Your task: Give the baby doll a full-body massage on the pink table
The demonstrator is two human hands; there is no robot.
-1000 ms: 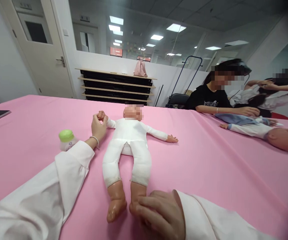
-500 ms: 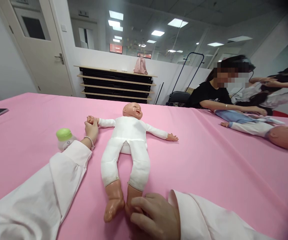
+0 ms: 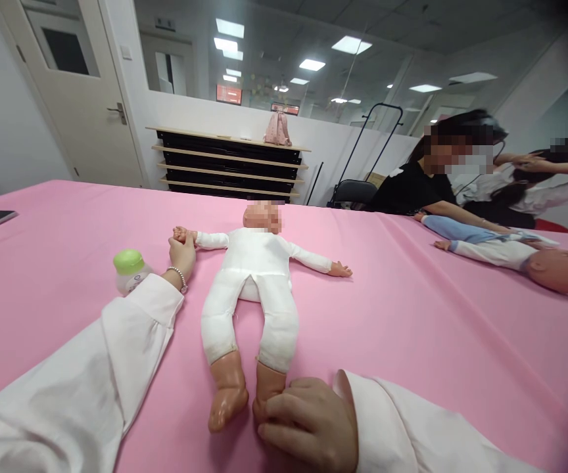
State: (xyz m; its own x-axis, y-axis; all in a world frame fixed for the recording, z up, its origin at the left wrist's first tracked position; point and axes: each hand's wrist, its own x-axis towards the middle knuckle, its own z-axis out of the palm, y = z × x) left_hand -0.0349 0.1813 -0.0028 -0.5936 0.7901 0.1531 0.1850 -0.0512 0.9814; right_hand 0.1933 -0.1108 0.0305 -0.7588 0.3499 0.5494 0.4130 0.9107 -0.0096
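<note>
Head view: my left hand (image 3: 182, 255) pinches the doll (image 3: 258, 256) by an arm (image 3: 212, 241), right hand (image 3: 311, 420) curls round a foot (image 3: 267, 390); seemingly posing; next needs gentleness.

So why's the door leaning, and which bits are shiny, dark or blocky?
In the head view the door leans, probably lens distortion or camera tilt; in the head view, ceiling lights glare and the doll's feet shine; in the head view, shadow lies near the right hand and the right edge looks dark; in the head view, squares overlay the doll's head and a seated person's face.
</note>
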